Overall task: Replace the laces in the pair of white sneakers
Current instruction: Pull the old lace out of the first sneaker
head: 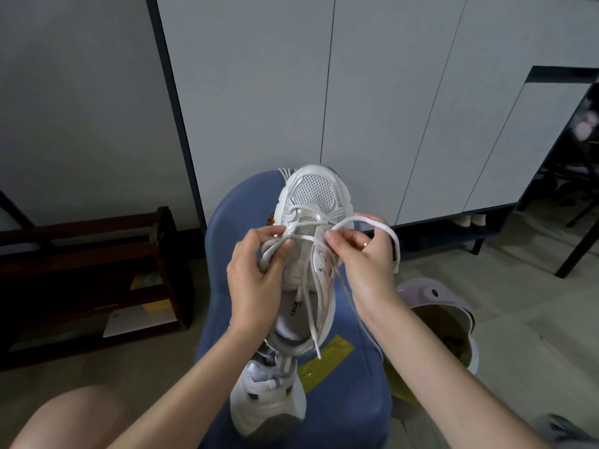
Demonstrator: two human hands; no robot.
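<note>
While a dark wooden rack [87, 270] stands on the floor at far left, the left hand [256, 280] pinches a white lace [304, 239] at the near eyelets of the upper sneaker [311, 202], which rests toe-away on a blue stool [350, 400]. Just right, the right hand [366, 257] pinches the same lace, its loop arching over the knuckles. 1 more sneaker [269, 400] lies below, and a lilac bin [434, 296] sits right.

Second sneaker [269, 396] partly hidden beneath the left forearm [207, 367].
</note>
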